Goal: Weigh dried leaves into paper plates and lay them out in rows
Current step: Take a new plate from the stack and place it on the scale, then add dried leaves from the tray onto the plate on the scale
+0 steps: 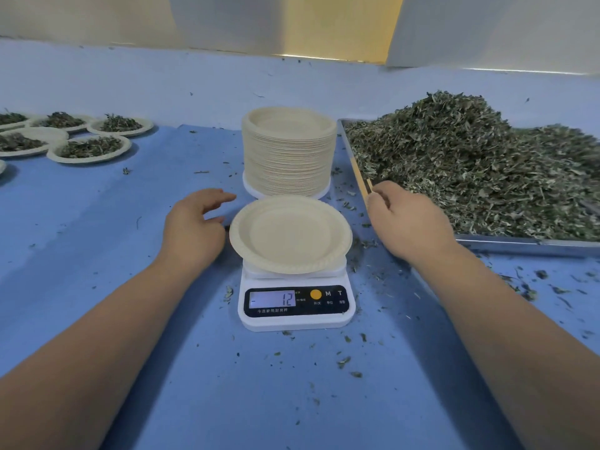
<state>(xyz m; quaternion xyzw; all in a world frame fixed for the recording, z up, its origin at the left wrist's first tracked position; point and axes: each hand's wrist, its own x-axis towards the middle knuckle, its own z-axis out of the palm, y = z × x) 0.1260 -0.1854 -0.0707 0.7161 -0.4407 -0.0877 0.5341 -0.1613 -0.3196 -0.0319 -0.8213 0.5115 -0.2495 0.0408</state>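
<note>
Progress, as I am judging it, is standing partway. Filled pale paper plates [91, 149] are lying in rows at the far left of the blue table [97, 222]. One empty cream paper plate [289, 233] is sitting on the white digital scale [295, 306] (display showing 12 behind a minus mark), not yet loaded. My left hand [194, 222] is hovering spread just beside its rim, holding nothing. My right hand [409, 216] is hovering at the near edge of the metal tray [519, 245], which is carrying the heap of dried green leaves [470, 164]. Its fingers are curling, and I cannot tell whether they are pinching anything. A tall stack of unused plates [289, 151] is suggesting many weighings left.
</note>
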